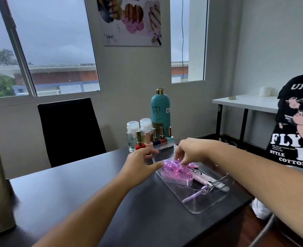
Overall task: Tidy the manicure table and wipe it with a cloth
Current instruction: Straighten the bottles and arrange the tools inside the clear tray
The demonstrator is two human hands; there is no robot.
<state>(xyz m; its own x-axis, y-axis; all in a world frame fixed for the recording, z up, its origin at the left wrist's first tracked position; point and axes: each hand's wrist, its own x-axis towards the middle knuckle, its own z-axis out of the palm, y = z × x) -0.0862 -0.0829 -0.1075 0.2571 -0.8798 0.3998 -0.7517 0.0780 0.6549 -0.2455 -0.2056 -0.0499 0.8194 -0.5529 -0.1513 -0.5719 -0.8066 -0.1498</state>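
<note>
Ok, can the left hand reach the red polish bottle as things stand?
Probably yes: the red polish bottle stands just beyond the left hand, with nothing between them.

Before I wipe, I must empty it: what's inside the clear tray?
Visible: pink brush, pink-handled tool, purple-handled curler. The right hand hides the far end of the tray.

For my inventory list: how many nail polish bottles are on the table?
5: red and pink in front; navy, coral, teal behind. The left hand may hide others.
</note>
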